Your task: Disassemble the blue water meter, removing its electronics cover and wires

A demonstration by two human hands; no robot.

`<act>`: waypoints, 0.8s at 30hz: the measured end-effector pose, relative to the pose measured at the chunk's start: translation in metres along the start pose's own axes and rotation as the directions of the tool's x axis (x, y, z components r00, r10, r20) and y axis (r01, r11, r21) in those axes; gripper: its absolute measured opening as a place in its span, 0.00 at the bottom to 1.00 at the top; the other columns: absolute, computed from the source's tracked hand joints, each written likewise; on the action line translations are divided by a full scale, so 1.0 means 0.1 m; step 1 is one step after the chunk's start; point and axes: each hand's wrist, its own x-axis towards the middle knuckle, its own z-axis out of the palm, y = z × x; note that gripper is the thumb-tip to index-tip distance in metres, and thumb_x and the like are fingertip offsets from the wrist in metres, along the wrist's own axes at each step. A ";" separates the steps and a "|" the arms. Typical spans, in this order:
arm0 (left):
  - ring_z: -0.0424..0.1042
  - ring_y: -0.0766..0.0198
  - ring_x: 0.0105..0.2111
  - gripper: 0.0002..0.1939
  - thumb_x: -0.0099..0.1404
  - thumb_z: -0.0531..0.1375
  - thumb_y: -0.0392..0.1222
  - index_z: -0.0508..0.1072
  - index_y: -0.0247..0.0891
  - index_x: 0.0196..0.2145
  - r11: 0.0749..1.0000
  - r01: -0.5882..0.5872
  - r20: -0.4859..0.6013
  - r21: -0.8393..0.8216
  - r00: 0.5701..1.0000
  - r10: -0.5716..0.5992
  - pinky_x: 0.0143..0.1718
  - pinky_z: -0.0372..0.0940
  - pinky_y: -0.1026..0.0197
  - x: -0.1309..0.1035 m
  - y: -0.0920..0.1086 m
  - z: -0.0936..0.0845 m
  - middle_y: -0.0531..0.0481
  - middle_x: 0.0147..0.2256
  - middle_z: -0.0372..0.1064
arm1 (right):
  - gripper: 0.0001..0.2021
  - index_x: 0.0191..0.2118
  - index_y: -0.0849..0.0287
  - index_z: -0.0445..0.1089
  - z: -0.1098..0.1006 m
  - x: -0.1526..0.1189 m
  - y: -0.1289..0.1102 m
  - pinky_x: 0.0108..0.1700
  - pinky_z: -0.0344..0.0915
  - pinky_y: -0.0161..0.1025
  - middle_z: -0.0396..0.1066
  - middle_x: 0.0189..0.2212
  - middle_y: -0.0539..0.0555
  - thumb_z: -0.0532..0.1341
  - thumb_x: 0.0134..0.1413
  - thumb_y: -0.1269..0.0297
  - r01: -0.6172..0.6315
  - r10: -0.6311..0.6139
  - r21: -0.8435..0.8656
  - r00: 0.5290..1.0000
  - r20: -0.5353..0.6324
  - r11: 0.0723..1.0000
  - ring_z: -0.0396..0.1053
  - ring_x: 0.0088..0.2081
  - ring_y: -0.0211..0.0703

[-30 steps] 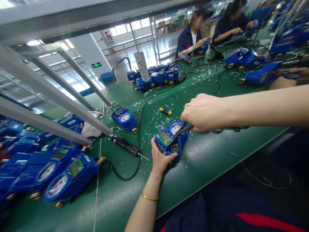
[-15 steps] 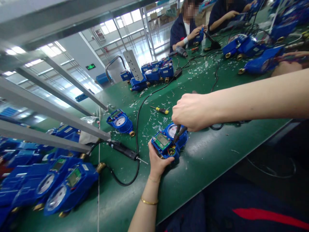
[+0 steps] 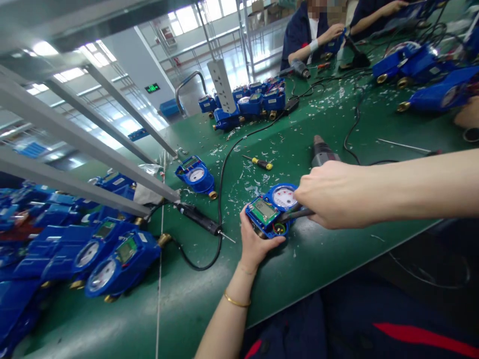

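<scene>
A blue water meter (image 3: 265, 210) with its cover off lies on the green table, showing a circuit board with a small display and a round white dial. My left hand (image 3: 258, 239) grips the meter's near left end, thumb along the front and fingers around the side. Above the dial's right edge, my right hand (image 3: 324, 194) is closed around a dark, pliers-like tool (image 3: 297, 214). Its tip reaches into the housing beside the board; the fingers' far side is hidden.
A heat gun (image 3: 322, 150) lies behind my right hand. A yellow-black screwdriver (image 3: 262, 163), another meter (image 3: 196, 175) and a corded electric screwdriver (image 3: 198, 218) lie on the table. More meters (image 3: 123, 264) crowd the left, beyond metal posts. Across the table, a person (image 3: 312, 37) handles a part.
My right hand has lowered the tool, which now lies flatter and points left into the housing. My left hand stays on the meter. The camera view has shifted, and the heat gun shows more.
</scene>
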 end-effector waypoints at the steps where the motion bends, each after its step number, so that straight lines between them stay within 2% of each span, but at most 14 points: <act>1: 0.67 0.42 0.57 0.60 0.39 0.72 0.68 0.53 0.37 0.61 1.000 -0.006 0.013 -0.002 1.000 0.006 0.60 0.60 0.42 0.00 0.01 0.00 0.35 0.55 0.64 | 0.06 0.31 0.59 0.75 0.02 -0.01 0.01 0.31 0.62 0.42 0.75 0.30 0.60 0.64 0.48 0.63 -0.002 0.005 -0.039 0.997 0.071 0.999 0.74 0.32 0.52; 3: 0.65 0.41 0.58 0.60 0.39 0.72 0.67 0.52 0.38 0.62 1.000 -0.017 0.033 -0.001 0.999 0.017 0.61 0.59 0.42 0.00 0.05 -0.01 0.35 0.58 0.62 | 0.11 0.39 0.61 0.76 0.03 -0.01 0.01 0.31 0.63 0.43 0.76 0.35 0.63 0.61 0.53 0.62 0.009 0.011 -0.093 0.976 0.216 0.996 0.75 0.35 0.55; 6: 0.67 0.41 0.57 0.61 0.37 0.73 0.67 0.52 0.38 0.61 0.999 -0.024 0.048 0.023 0.999 0.023 0.60 0.60 0.42 0.01 0.10 -0.02 0.35 0.56 0.63 | 0.13 0.42 0.63 0.76 0.00 -0.02 -0.04 0.32 0.64 0.43 0.76 0.37 0.64 0.59 0.54 0.65 0.013 0.009 -0.076 0.958 0.286 0.997 0.75 0.37 0.56; 10: 0.69 0.43 0.54 0.59 0.35 0.73 0.67 0.54 0.38 0.58 0.998 -0.050 0.052 0.024 0.997 0.048 0.57 0.64 0.44 0.00 0.13 -0.03 0.37 0.53 0.66 | 0.14 0.42 0.66 0.75 0.01 -0.06 -0.10 0.36 0.64 0.43 0.76 0.39 0.64 0.57 0.51 0.74 0.088 -0.063 -0.055 0.931 0.359 0.995 0.75 0.40 0.56; 17: 0.73 0.43 0.49 0.58 0.34 0.72 0.68 0.55 0.38 0.55 0.999 0.006 0.036 0.035 0.999 -0.007 0.51 0.67 0.45 0.04 0.05 -0.02 0.39 0.48 0.70 | 0.12 0.42 0.63 0.71 0.27 -0.15 -0.13 0.31 0.60 0.41 0.75 0.35 0.63 0.55 0.52 0.71 -0.088 0.091 -0.024 0.968 0.233 0.996 0.75 0.36 0.56; 24: 0.74 0.43 0.47 0.56 0.35 0.71 0.71 0.57 0.38 0.54 0.998 -0.040 0.010 0.051 0.999 0.040 0.50 0.68 0.46 0.06 0.05 -0.01 0.39 0.47 0.71 | 0.09 0.38 0.61 0.69 0.47 -0.24 -0.12 0.30 0.58 0.41 0.75 0.36 0.62 0.54 0.52 0.70 -0.119 0.116 0.011 0.984 0.132 0.993 0.75 0.37 0.58</act>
